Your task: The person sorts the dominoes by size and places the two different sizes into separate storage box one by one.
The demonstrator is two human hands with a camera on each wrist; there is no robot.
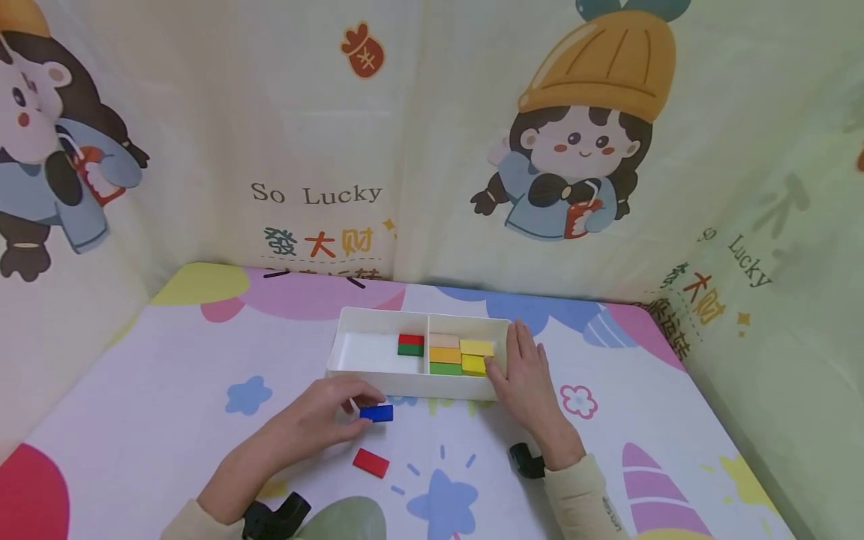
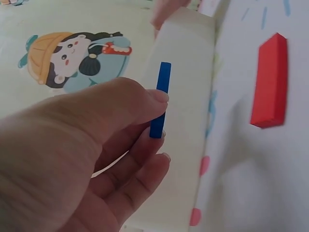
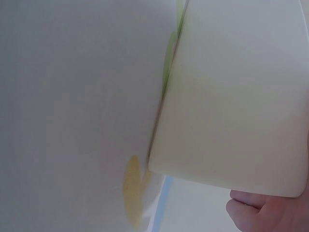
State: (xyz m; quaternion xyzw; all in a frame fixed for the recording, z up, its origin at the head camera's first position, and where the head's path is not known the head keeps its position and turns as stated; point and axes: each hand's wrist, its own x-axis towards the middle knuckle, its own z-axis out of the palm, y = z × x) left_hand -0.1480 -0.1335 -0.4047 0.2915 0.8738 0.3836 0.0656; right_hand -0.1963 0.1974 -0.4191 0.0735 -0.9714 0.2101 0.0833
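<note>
My left hand (image 1: 331,411) pinches a small blue block (image 1: 376,413) between thumb and fingertips, just in front of a white divided box (image 1: 405,385). In the left wrist view, the blue block (image 2: 160,101) is seen edge-on with the thumb across its middle. My right hand (image 1: 529,375) holds the right end of the box, long fingers along the outer side and thumb over the rim by the yellow blocks (image 1: 476,348). The right wrist view shows fingertips (image 3: 244,210) against the box's end. On the table lies a red block (image 1: 371,463), nearer me than the blue one.
In the left compartment, a red block (image 1: 411,340) and a green block (image 1: 410,350) lie against the divider (image 1: 427,343). Orange (image 1: 445,355), green (image 1: 445,369) and pale pink blocks (image 1: 444,341) share the right compartment with the yellow ones. A printed cloth (image 1: 432,150) hangs behind the table.
</note>
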